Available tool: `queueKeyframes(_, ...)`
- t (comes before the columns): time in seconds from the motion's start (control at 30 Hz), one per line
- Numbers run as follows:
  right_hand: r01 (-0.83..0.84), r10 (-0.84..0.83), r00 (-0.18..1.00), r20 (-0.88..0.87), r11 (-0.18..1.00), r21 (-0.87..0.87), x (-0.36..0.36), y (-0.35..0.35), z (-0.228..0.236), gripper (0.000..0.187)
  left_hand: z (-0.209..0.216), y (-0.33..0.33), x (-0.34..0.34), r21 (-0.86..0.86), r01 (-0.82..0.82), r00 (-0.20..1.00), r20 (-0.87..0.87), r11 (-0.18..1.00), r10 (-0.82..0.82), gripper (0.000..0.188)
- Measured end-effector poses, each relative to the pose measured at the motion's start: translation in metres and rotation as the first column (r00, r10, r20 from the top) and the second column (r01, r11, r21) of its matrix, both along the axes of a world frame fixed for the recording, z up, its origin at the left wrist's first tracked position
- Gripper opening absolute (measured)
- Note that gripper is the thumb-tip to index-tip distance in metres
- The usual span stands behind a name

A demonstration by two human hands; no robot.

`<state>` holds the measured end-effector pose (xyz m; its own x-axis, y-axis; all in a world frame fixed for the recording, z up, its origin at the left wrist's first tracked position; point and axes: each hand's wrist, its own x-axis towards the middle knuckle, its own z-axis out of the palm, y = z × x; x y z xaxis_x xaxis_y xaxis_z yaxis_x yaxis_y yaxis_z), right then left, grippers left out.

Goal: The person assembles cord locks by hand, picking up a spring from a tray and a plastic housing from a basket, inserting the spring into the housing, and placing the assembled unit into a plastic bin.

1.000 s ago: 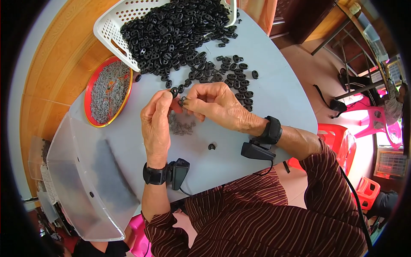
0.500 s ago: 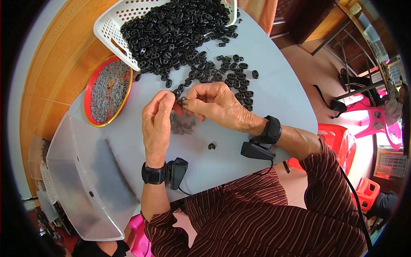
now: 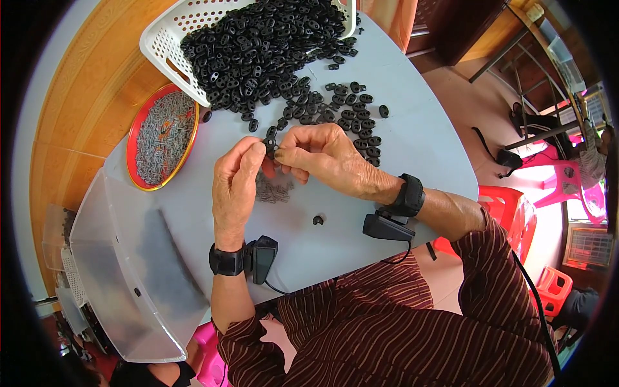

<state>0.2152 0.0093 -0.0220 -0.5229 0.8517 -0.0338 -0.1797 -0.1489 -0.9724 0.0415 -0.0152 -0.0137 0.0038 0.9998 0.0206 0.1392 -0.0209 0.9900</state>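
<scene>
Closely paired near mid-frame, the left hand (image 3: 236,174) points upward and the right hand (image 3: 327,158) angles leftward, both pinching a small black piece (image 3: 271,143).

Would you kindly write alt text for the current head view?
A person's left hand and right hand meet at a small black part above a pale table. Beyond them, black oval pieces spill from a white perforated basket; a red bowl of small grey pieces sits to the left.
</scene>
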Motion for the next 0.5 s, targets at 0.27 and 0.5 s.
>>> queueKeyframes(0.27,0.014,-0.015,0.999,0.03,0.999,0.029,-0.0006,-0.0022,0.0015,0.02,-0.0063,0.0003,0.0,0.002,-0.011,0.999,0.031,1.0,0.011,0.031)
queueKeyframes(0.5,0.021,-0.039,0.991,0.125,0.99,0.142,0.0009,0.0002,0.0013,0.012,0.0015,0.0001,-0.0025,-0.047,-0.017,1.0,-0.008,0.999,0.017,0.03)
